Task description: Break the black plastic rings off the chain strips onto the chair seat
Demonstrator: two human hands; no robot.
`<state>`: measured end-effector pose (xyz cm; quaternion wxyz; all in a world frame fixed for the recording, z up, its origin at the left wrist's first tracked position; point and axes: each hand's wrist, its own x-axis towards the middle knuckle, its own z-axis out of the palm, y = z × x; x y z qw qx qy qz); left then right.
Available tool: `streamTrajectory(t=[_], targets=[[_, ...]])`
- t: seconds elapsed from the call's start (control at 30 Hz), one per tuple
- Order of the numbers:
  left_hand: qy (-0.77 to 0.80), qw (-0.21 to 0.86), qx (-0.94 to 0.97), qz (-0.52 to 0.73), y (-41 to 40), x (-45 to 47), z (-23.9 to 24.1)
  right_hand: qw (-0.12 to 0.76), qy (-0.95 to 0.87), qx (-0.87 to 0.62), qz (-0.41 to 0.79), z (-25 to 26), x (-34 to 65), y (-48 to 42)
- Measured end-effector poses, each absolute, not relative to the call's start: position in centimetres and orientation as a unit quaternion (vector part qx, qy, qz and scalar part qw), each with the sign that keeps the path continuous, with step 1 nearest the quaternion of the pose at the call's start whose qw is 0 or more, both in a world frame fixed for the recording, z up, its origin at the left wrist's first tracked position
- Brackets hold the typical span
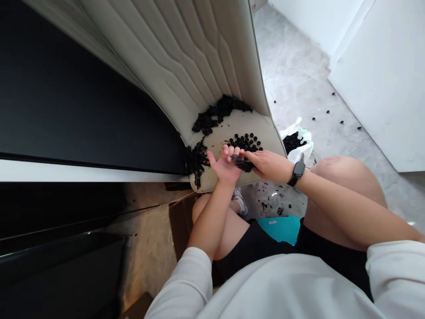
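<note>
My left hand (pixel 226 165) and my right hand (pixel 268 163) meet over the seat of a cream chair (pixel 265 128). Both are closed round one small black plastic piece (pixel 242 163) held between them. A black smartwatch (pixel 296 172) is on my right wrist. On the seat behind the hands lie a cluster of small black round parts (pixel 246 141), a heap of tangled black pieces (pixel 219 113) against the backrest, and more black pieces (pixel 196 160) at the seat's left edge.
A white plastic bag (pixel 296 142) holding black parts lies on the marble floor right of the chair. Loose black bits (pixel 327 112) dot the floor. A black table top (pixel 66 102) is at left, a white cabinet (pixel 381 75) at right. My knees flank a teal stool (pixel 280 228).
</note>
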<state>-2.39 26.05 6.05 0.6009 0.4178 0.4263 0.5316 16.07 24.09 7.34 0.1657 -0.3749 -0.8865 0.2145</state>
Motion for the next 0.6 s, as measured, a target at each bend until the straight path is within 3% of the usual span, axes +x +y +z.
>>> streamTrajectory(t=[0.2,0.6], targets=[[0.38,0.671,0.235,0.592,25.6,-2.0,7.2,0.223,-0.847,-0.434,0.212,7.7,16.5,24.3],[0.399,0.815,0.207,0.366,25.0,0.4,6.7,0.43,-0.77,-0.435,0.183,8.6,17.9,24.9]])
